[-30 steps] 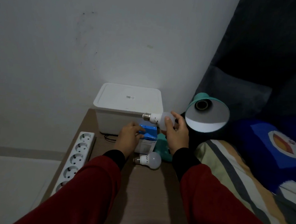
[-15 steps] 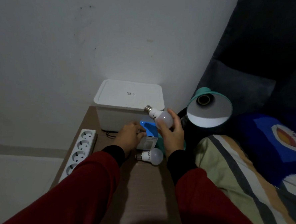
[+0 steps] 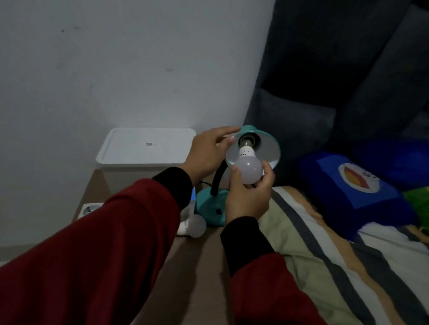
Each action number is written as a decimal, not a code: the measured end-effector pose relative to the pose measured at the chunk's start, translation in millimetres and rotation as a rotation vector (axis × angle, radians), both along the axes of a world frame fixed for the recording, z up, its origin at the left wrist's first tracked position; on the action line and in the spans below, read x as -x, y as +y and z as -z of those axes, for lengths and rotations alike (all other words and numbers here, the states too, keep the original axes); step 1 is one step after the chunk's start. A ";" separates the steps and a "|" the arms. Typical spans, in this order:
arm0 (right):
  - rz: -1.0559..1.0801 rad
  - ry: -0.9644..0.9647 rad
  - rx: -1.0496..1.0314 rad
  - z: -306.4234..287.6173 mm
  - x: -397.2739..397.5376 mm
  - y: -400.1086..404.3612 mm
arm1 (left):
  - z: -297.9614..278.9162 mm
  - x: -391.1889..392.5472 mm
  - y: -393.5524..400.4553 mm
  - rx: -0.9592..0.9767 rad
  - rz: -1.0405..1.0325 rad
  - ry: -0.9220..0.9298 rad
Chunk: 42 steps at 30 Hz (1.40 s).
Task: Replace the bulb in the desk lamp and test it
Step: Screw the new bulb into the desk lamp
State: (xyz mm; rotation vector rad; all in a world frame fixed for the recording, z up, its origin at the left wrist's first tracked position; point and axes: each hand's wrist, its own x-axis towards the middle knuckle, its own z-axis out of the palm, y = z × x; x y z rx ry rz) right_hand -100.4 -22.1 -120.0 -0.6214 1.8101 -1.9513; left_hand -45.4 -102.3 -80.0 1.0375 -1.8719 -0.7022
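Observation:
A teal desk lamp stands on the brown table, its shade facing me and its base near the table's right edge. My right hand is shut on a white bulb, whose screw end sits at the socket inside the shade. My left hand grips the shade's left rim and top. A second white bulb lies on the table by the lamp base, partly hidden by my left sleeve. A sliver of the blue bulb box shows behind that sleeve.
A white lidded box stands against the wall behind the lamp. A white power strip lies at the table's left edge, mostly hidden. To the right is a bed with a striped blanket and a blue pillow.
My right hand carried the bulb up and right into the lamp shade. My left hand left the blue box and took hold of the shade. The camera turned right and closer.

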 end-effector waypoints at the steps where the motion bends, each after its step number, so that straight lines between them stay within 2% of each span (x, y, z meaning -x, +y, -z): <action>1: 0.000 0.013 -0.040 -4.1 3.2 -4.5 | -2.3 4.5 -0.1 -0.014 0.014 -0.002; 9: -0.026 -0.054 -0.159 -17.0 19.6 -34.3 | -3.7 9.6 -8.0 -0.071 0.015 0.018; 14: -0.067 -0.170 -0.110 -18.1 21.6 -39.8 | -2.5 8.0 -11.2 -0.082 0.028 0.026; 20: 0.004 -0.264 -0.111 -15.3 11.6 -41.8 | -3.6 9.2 -12.0 -0.105 0.050 0.018; 24: 0.015 -0.227 -0.195 -18.7 16.4 -43.8 | -3.9 9.6 -11.5 -0.105 0.038 0.018; 30: 0.021 -0.297 -0.123 -17.6 13.4 -41.7 | -6.7 10.0 -9.2 -0.138 0.035 0.026; 36: 0.045 -0.182 -0.181 -24.9 16.8 -39.4 | -7.8 10.3 -7.2 -0.134 0.013 0.020; 42: 0.015 -0.158 -0.206 -27.1 17.4 -36.3 | -10.5 12.3 -5.9 -0.132 0.015 0.016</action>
